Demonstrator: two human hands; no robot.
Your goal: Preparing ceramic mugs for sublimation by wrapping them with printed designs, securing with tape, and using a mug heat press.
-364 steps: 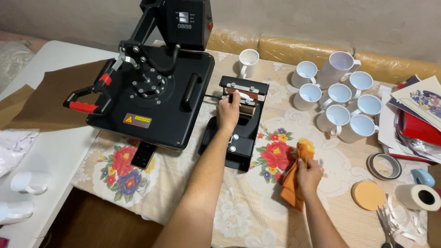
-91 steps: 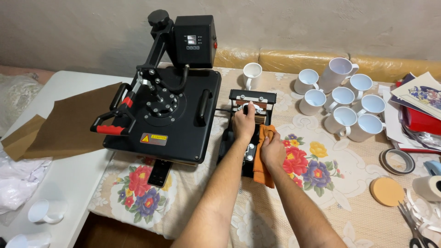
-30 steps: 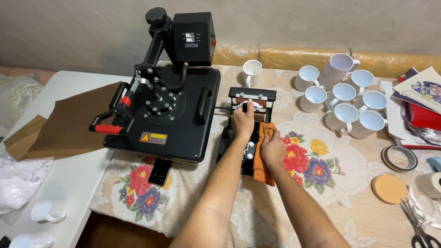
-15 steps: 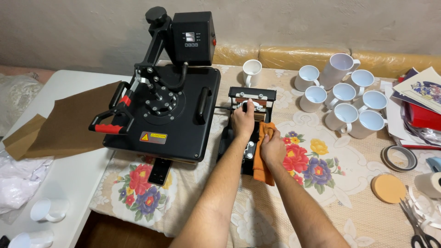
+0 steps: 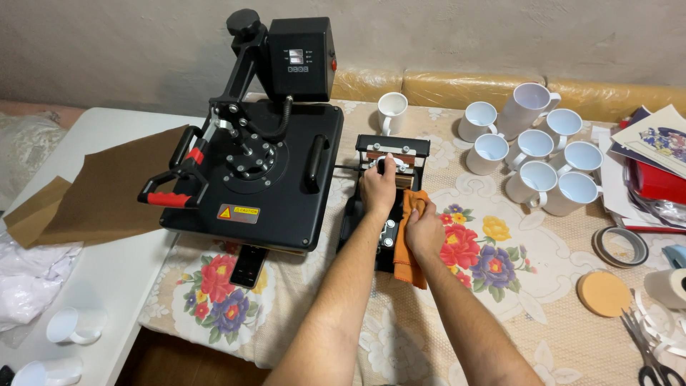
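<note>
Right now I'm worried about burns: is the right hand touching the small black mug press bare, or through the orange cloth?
Touching the cloth. In the head view the right hand presses the orange cloth against the small black mug press; bare contact cannot be told.

Floral-clothed table point(image 5: 500, 300) (presses point(image 5: 250, 179), mugs point(image 5: 532, 146))

Around my fingers: bystanders on the flowered table.

Left of my fingers stands the big black heat press point(image 5: 257, 164), brown paper point(image 5: 100, 189) beyond it; right of them white mugs point(image 5: 532, 146) cluster, with tape rolls point(image 5: 620, 245), a cork disc point(image 5: 604, 293) and scissors point(image 5: 647, 354) nearer me.
</note>
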